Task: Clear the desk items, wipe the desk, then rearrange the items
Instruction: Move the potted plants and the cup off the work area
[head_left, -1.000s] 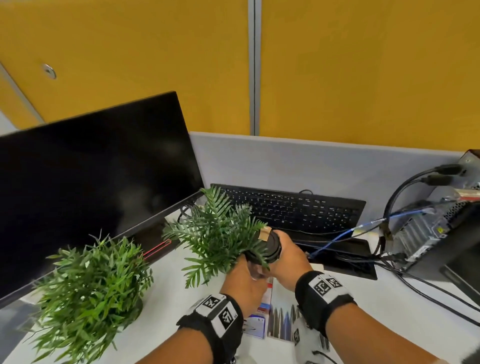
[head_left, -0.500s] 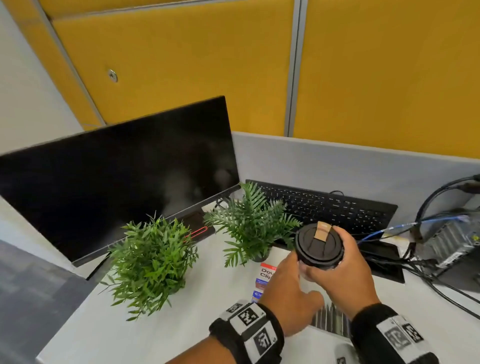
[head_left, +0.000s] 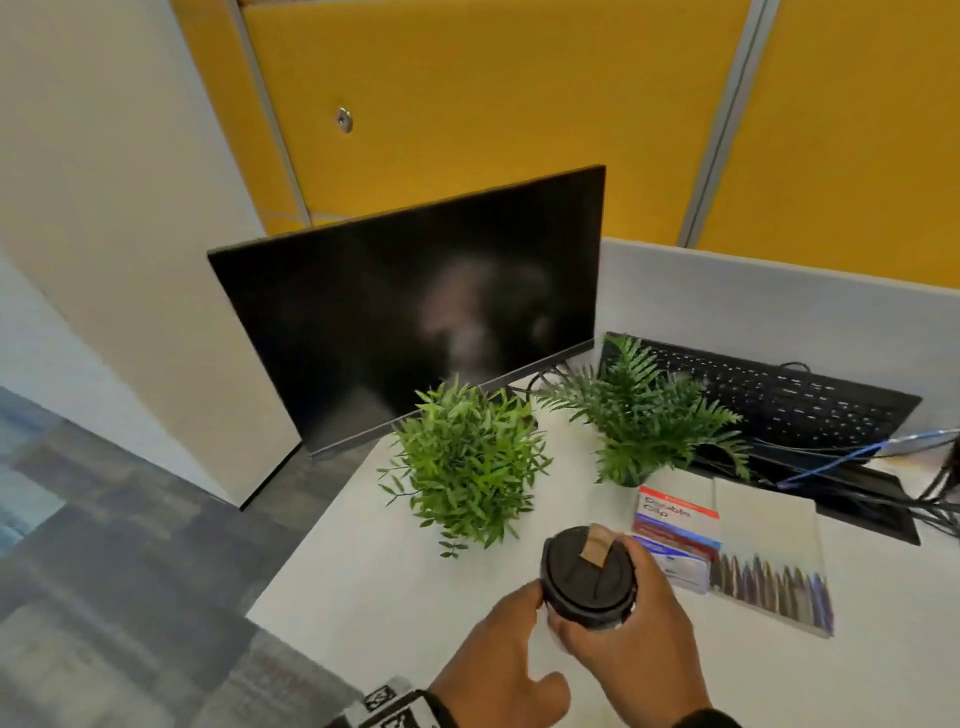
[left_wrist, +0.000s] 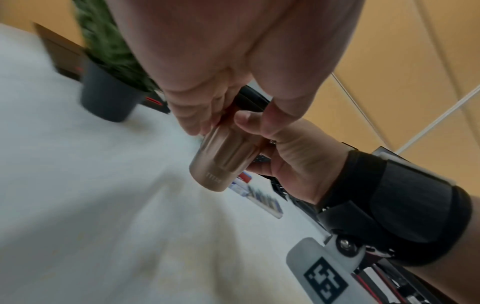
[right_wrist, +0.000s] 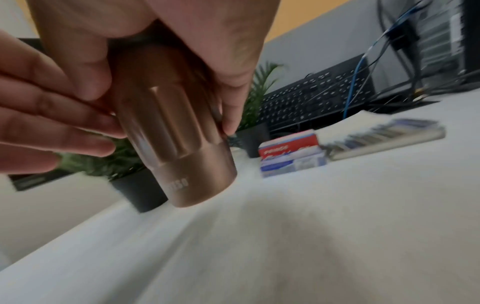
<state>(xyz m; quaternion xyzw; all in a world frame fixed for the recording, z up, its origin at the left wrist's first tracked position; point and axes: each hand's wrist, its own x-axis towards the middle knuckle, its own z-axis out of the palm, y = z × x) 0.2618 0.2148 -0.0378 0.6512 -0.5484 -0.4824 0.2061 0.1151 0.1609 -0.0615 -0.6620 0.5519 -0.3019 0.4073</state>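
Observation:
A copper tumbler with a black lid hangs just above the white desk, near its front. My right hand grips it with fingers curled round the body below the lid. My left hand lies against its left side, and the thumb sticks out away from it. In the right wrist view the tumbler tilts slightly and the left fingers are straight against it. The left wrist view shows the tumbler clear of the desk.
Two potted green plants stand behind the tumbler. A red and blue clip box and a book lie to the right. A black monitor, a keyboard and cables fill the back. The desk's left edge drops to carpet.
Both hands have brought the tumbler from beside the fern-like plant toward the front left of the desk. The head view has swung left.

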